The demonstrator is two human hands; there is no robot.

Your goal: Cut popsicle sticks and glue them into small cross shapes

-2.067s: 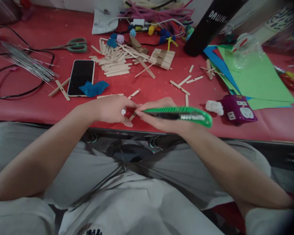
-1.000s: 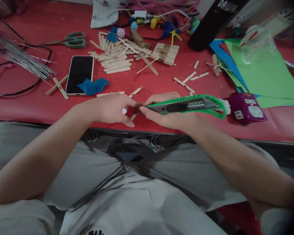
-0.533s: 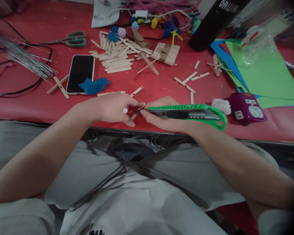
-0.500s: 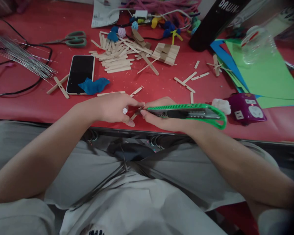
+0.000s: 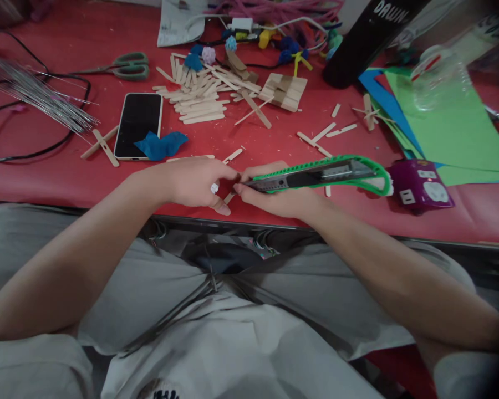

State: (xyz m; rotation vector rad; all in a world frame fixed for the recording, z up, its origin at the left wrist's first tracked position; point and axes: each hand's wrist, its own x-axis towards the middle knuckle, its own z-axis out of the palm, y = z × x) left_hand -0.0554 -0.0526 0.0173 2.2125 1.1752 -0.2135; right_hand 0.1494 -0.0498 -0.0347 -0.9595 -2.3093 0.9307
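Note:
My right hand (image 5: 274, 194) grips a green utility knife (image 5: 320, 174) that lies sideways, its blade end pointing left. My left hand (image 5: 191, 183) is closed on a short wooden craft stick (image 5: 229, 196) at the near edge of the red table (image 5: 45, 177). The knife's tip meets the stick between my two hands. Most of the stick is hidden by my fingers.
A pile of craft sticks (image 5: 199, 102), a glued stick panel (image 5: 285, 91), a phone (image 5: 138, 124) with blue clay (image 5: 160, 145), scissors (image 5: 125, 64), thin wires (image 5: 37, 100), a black bottle (image 5: 366, 39), green paper (image 5: 449, 130) and a purple power adapter (image 5: 419, 185) lie on the table.
The knife's rear end has tilted upward and its tip has worked back and forth against the stick; my left hand has stayed in place.

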